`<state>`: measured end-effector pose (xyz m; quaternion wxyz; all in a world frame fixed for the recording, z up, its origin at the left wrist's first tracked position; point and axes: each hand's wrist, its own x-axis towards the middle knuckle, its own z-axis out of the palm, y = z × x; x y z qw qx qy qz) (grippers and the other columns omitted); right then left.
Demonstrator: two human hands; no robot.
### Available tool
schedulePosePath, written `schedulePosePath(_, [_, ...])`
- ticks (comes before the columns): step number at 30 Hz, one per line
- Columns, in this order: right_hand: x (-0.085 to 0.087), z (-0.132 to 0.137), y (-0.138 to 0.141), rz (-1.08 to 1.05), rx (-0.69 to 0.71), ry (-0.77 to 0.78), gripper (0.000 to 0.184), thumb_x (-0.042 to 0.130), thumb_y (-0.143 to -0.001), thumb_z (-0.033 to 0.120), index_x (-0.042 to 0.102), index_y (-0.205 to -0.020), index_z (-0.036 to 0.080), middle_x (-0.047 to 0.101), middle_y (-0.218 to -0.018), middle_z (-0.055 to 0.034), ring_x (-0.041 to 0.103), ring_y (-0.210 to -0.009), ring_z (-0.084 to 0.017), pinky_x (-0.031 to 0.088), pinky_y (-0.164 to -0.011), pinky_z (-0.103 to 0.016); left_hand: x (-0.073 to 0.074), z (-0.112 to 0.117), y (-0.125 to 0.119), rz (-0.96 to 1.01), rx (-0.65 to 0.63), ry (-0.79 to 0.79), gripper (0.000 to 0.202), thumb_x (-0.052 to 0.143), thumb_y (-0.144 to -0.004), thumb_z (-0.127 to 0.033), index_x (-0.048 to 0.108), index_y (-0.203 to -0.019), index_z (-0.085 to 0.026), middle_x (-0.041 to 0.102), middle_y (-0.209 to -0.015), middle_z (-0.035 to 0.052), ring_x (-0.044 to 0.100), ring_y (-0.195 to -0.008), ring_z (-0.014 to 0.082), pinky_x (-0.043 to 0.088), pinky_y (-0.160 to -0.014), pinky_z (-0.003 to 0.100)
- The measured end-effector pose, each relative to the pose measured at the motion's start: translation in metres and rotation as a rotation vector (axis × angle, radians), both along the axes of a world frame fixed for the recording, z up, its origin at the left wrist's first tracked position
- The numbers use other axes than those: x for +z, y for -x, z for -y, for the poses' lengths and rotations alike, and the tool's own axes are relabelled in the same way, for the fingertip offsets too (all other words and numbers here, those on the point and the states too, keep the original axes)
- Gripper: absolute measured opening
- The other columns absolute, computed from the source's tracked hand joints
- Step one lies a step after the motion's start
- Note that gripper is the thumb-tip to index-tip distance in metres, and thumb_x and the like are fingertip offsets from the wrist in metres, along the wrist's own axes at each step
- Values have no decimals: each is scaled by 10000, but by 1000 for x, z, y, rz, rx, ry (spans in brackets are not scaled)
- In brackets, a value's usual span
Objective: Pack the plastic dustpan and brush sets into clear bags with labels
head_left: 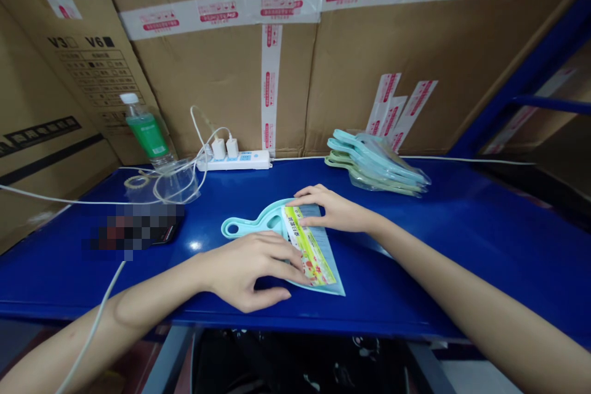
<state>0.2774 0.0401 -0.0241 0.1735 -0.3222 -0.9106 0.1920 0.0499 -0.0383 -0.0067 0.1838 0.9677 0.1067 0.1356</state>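
Observation:
A light blue dustpan (331, 255) lies flat in front of me, its looped handle pointing left. Across its pan runs a yellow-green and white printed label (305, 237) with red flower shapes near its lower end. My left hand (261, 265) rests over the near side of the dustpan, fingers stretched onto the label's lower part and thumb apart. At the label's top end, my right hand (335, 209) touches it and the pan's far edge with fingers spread. Both hands are open. The left hand covers part of the dustpan.
Stacked blue and green dustpans (378, 163) in clear plastic lie at the back right. A power strip (237, 160) with white chargers and cables, a bottle (148, 132), a tape roll (136, 181) and a blurred dark object (161, 228) occupy the left of the blue table (484, 246). Cardboard (221, 74) stands behind.

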Motion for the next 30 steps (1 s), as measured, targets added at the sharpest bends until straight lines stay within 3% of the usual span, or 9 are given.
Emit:
schedulePosePath(7, [2,2,2,-94,-49,-70,153,553,-862,327,654,-872,212,634,-1064,-86,527,-1032,-245,385,-897,-434,1,0,-1,5,2,-6,275,522,-845,-166,623,-1100,-171,665,-1118,99,594,-1084,203,424,-1010,361])
schedulePosePath(11, [3,3,1,-85,-42,-74,189,452,-891,303,587,-805,203,645,-999,-88,548,-948,-228,400,-860,-424,0,0,0,9,6,-24,271,528,-850,-171,624,-1103,-169,668,-1105,95,581,-1092,207,425,-1008,366])
schedulePosePath(16, [2,3,-3,-31,-86,-83,175,478,-861,325,541,-744,212,634,-992,-93,529,-956,-246,406,-854,-436,0,-1,0,4,10,-45,261,528,-866,-179,634,-1104,-167,669,-1092,89,567,-1083,202,428,-999,353])
schedulePosePath(24, [2,1,-3,-9,-125,-76,86,535,-816,296,516,-780,220,632,-870,-60,550,-861,-231,438,-786,-396,0,-1,1,-9,22,-61,263,513,-878,-181,631,-1113,-175,674,-1092,76,566,-1087,204,430,-1001,354])
schedulePosePath(30, [4,1,-3,-39,-140,-69,169,491,-850,259,597,-968,200,672,-986,-70,597,-904,-226,447,-826,-399,-1,-2,1,-1,13,-88,255,501,-890,-187,631,-1109,-173,679,-1086,77,575,-1073,204,441,-989,353])
